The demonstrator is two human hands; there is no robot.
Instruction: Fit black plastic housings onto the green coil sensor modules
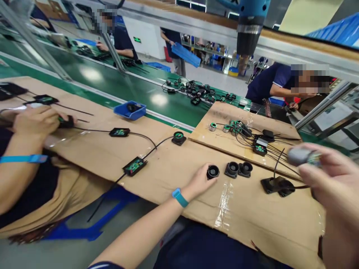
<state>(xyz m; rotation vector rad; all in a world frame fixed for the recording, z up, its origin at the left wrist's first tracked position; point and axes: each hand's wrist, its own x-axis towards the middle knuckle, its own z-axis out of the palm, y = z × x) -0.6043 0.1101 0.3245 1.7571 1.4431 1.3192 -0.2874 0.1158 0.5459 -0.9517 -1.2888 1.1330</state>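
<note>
Above the cardboard (258,213) at right, our R hand (332,179) pinches a gray cylinder (297,156) btwn thumb & fingers. Our L hand (199,182) grips a blk housing (213,172) at its fingertips, down at cardboard level; just right of it we've two more housings (232,169), then cabled blk pcs (269,185) nearer our R hand.

Smooth plastic housing (213,172), glossy tape (223,206)
</note>
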